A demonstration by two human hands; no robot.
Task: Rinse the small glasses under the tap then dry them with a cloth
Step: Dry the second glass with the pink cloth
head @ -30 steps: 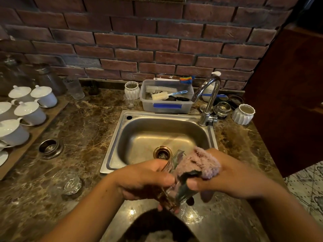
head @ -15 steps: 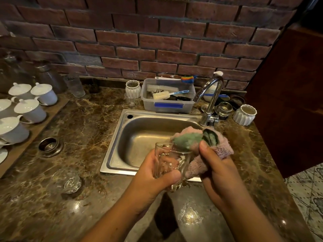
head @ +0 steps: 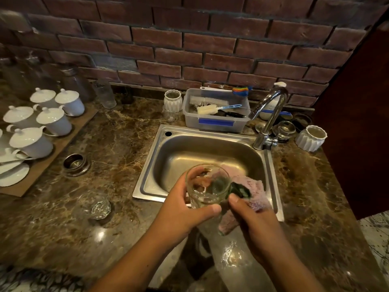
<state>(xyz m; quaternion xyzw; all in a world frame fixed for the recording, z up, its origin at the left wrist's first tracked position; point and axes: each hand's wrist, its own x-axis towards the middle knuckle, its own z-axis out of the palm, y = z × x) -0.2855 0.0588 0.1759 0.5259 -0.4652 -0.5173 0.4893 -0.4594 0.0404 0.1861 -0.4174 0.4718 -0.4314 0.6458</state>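
Clear small glass point(head: 207, 186) was gripped in left hand point(head: 181, 211), thumb wrapped across near side, mouth tilted toward camera, held above front rim of steel sink point(head: 147, 165). Pink-and-green cloth point(head: 253, 193) was pinched in right hand point(head: 255, 222), pressed against glass's right side. Curved tap point(head: 271, 114) was seen well behind, at sink's back right corner. On marble counter point(head: 117, 133) to left, second glass point(head: 99, 207) was seen, lidded white cups point(head: 52, 121) beyond.

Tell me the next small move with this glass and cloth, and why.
Probably push the cloth into the glass and twist. The left hand grips the glass with its open mouth up, the right hand holds the cloth at its outer side, and nothing seems to be inside the glass yet.
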